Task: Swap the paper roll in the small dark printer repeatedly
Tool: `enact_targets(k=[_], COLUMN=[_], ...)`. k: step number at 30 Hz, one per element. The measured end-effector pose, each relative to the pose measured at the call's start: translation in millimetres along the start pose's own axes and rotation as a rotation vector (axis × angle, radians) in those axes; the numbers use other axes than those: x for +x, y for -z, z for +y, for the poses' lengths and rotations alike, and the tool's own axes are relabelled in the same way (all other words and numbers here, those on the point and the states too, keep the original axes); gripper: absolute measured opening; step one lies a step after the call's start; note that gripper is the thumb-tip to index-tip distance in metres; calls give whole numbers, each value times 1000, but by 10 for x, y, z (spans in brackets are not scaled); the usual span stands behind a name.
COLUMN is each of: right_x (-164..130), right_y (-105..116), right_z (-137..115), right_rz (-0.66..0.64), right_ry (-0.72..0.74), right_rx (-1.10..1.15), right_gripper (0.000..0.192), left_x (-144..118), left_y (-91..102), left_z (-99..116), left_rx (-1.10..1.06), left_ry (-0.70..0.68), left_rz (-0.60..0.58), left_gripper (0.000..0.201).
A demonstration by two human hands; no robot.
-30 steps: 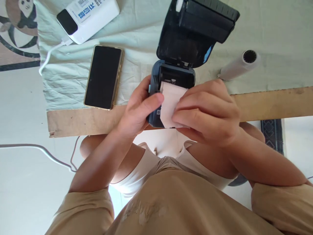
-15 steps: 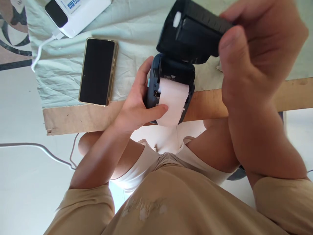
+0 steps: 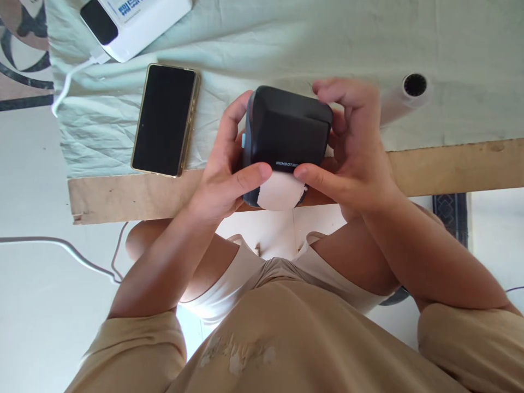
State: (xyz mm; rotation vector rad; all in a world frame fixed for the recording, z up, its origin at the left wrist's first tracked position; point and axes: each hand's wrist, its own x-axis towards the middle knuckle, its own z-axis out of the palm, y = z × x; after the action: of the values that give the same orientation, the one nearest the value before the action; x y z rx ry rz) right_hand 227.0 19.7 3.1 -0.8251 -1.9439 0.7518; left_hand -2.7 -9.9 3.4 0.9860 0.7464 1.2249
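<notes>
A dark label printer (image 3: 290,125), marked NIIMBOT, is held between my two hands above the table's front edge, its lid down. From its near side hangs a strip of pale paper (image 3: 280,192) with a ragged right edge. My left hand (image 3: 227,169) wraps the printer's left side, thumb on the lid's near edge beside the paper. My right hand (image 3: 356,142) grips the right side, its thumb pressing by the lettering and its fingers curled at the far right corner. The undersides of both grips are hidden.
A smartphone (image 3: 164,120) with a dark screen lies left of the printer. Beyond it sits a white device (image 3: 151,27) with a plugged-in cable. A translucent cylinder with a dark round end (image 3: 415,85) is on the cloth at right. A wooden board (image 3: 450,166) edges the table.
My right hand has swung the printer's lid down over the paper compartment and moved in to its right side. The cylinder has come into view. My left hand keeps its hold.
</notes>
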Motion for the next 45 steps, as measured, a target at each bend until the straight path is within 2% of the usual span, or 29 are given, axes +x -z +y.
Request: enact_targets(k=[3,5,10,14,18,22,27,29,31,33,34,37,38,40,42,43,44,45], right_x=[-18,-20,-16,-34,-52,-44,-13,-3,5,11,14,23,29,51,86,108,132,158], right_y=[-64,-76,-68,-79,-73,-3,86,97,97,96,98,122,131,139,126,111,91,67], right_z=[55,91,142,192,224,194,71,29,18,35,48,68,59,12,-62,-101,-135,-159], right_rz=[-77,-98,-91,-89,-60,40,80,82,76,90,90,49,32,104,289,369,442,499], right_ry=[-64,-56,-78,-73,-71,13,167,212,230,256,261,237,228,285,389,380,336,272], right_rx=[94,94,48,-15,-73,-160,-184,-215,-236,-248,-260,-306,-332,-416,-492,-497,-472,-419], right_gripper=[79,78,70,75,75,65,64,66,64,66,70,83,84,78,58,43,30,20], left_x=[-33,-33,14,38,54,74,137,180,220,234,227,173,155,136,140,145,150,152], left_y=[-90,-109,-59,-44,-52,-68,19,68,98,98,88,33,13,-22,-44,-49,-50,-48], left_z=[44,73,105,110,102,88,-13,-69,-107,-111,-100,-44,-27,-7,1,6,11,17], left_rx=[14,16,7,-19,-8,-143,-122,-101,-129,-123,-119,-123,-125,-146,-193,-209,-233,-241], left_ry=[31,74,109,119,136,111,128,117,65,46,30,9,17,24,62,77,121,153], left_rz=[74,100,47,24,26,-3,87,76,-6,9,-33,-20,26,81,53,37,75,41], left_gripper=[38,33,34,24,31,50,29,33,40,43,42,34,32,28,25,26,28,32])
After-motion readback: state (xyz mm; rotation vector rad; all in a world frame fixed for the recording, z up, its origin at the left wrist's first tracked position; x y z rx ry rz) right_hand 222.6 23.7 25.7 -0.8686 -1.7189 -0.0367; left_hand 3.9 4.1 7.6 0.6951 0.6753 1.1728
